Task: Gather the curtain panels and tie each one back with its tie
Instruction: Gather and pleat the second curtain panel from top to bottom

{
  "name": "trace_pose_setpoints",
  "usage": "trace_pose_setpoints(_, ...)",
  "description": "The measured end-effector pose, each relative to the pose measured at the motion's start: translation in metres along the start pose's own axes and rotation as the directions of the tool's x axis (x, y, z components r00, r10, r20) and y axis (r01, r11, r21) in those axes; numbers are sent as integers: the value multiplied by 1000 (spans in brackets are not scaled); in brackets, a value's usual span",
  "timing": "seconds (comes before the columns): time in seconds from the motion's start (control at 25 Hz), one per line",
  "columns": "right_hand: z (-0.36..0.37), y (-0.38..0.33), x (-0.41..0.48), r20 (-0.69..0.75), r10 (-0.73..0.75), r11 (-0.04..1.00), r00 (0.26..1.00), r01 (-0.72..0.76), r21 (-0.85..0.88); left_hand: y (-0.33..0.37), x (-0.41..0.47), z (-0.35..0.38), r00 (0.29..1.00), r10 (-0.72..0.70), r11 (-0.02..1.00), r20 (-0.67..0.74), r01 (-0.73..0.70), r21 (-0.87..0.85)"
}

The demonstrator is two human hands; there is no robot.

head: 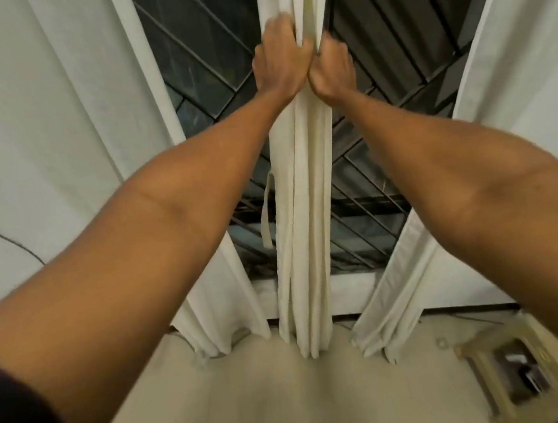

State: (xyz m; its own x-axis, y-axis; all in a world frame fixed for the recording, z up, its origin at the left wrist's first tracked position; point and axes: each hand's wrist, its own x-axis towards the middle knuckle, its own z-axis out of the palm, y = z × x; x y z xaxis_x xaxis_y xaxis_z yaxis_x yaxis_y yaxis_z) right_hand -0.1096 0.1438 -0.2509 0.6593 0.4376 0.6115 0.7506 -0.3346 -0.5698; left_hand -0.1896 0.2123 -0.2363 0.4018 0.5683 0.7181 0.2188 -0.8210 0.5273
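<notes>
We have both hands on middle curtain panel (301, 174): left hand (278, 60), right hand (332, 68) fingers clenched round gathered folds; tie (266, 209) dangling loose at left.

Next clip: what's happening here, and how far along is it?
A person stands at a grilled window, gripping the middle curtain panel with the left hand and right hand side by side. The panel is bunched into a narrow bundle. Its tie hangs loose on the bundle's left, not yet wrapped around it. The left panel and right panel hang at the sides.
</notes>
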Motion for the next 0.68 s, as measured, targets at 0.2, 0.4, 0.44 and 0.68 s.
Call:
trace_pose_setpoints(0.2,1,5,-6,71,-64,987,995,53,149,-16,-17,19,997,28,1000,-76,-27,10)
trace_pose_setpoints(0.4,10,20,-5,90,-15,994,996,6,106,-21,-27,23,989,6,995,-146,-20,-93)
trace_pose_setpoints(0.44,11,25,-5,96,-20,997,995,13,75,-21,-27,23,988,-16,991,-152,-4,-131)
trace_pose_setpoints(0.68,29,36,-14,203,-159,980,966,130,149,-15,-26,32,996,-88,954,19,90,-286)
